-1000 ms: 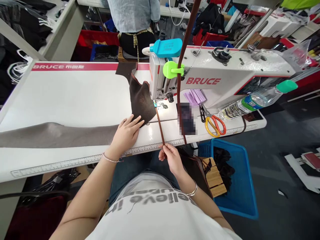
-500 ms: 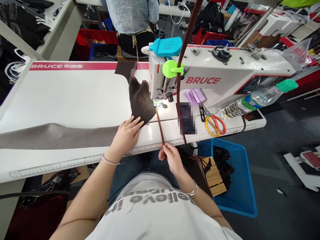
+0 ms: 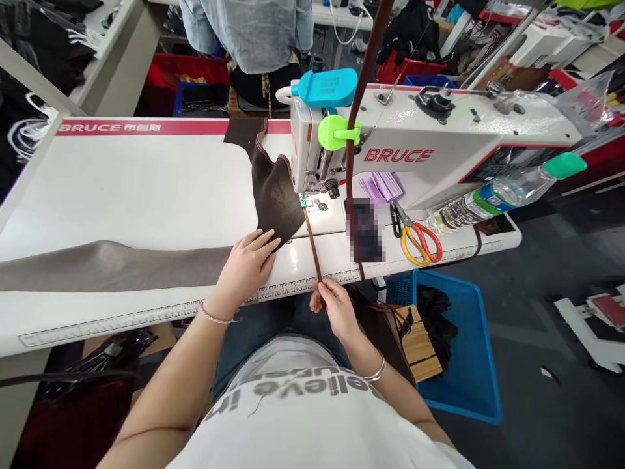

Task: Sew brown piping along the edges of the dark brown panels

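Note:
My left hand [image 3: 248, 266] lies flat, fingers stretched out, on the near corner of a dark brown leather piece [image 3: 274, 193] that runs under the needle of the white sewing machine [image 3: 415, 153]. My right hand [image 3: 334, 307] pinches a thin brown binding strip [image 3: 312, 246] at the table's front edge; the strip runs straight up to the presser foot [image 3: 308, 202]. A second length of brown strip [image 3: 360, 98] hangs down from above past the machine head. A long grey fabric piece [image 3: 107, 266] stretches left from under my left hand.
Orange-handled scissors [image 3: 418, 241], a plastic water bottle [image 3: 508, 192] and purple tags [image 3: 381, 187] lie on the machine bed at right. A blue bin [image 3: 469, 352] holding dark scraps and a wooden block stands on the floor right of my knees. Another person [image 3: 254, 32] stands behind the table.
Both hands keep their hold and place. Only the view has shifted slightly.

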Tool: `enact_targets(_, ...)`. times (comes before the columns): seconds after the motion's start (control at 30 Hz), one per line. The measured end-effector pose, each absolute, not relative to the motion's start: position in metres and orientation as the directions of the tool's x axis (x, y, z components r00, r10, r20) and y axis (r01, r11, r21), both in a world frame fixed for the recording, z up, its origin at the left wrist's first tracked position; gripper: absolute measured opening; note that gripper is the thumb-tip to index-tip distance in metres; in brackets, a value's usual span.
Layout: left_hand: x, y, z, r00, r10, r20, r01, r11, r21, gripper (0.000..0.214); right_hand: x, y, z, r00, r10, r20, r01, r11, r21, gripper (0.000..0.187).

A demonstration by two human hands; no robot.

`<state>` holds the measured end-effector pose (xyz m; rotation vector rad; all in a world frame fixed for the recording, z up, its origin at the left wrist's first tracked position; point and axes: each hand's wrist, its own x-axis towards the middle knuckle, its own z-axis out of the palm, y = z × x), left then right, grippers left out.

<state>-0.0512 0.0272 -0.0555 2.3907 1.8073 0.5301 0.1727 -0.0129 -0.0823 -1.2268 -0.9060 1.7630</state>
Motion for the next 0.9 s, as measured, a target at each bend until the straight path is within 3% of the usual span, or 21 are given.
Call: enact_targets(0.9,-0.0432,0.023,-0.0519,0.267,0.936,0.228,0.892,-0.329,0.309,0.041,0.1723,-0.0149,-0.0839,-0.217,0.898,-0.383,-0.212,-0.426,-0.879,0.032)
